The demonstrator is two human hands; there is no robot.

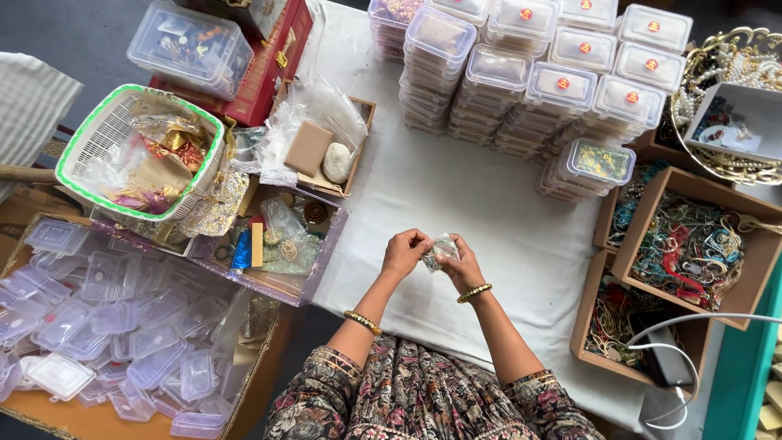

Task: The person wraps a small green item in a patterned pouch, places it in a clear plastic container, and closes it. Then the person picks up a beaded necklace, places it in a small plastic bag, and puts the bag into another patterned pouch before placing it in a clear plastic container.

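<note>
Over the white cloth (456, 195) my left hand (404, 253) and my right hand (461, 267) meet on a small clear plastic pouch (440, 249) with something small inside. Both hands pinch it by its edges, fingers curled. Each wrist wears a gold beaded bangle. What is in the pouch is too small to tell.
Stacks of clear lidded boxes (521, 73) fill the back. Cardboard boxes of tangled jewellery (688, 244) stand at right, with a white cable (676, 342). At left are a green-rimmed basket (134, 155), a tray of bits (281, 244) and a box of empty plastic containers (106, 334).
</note>
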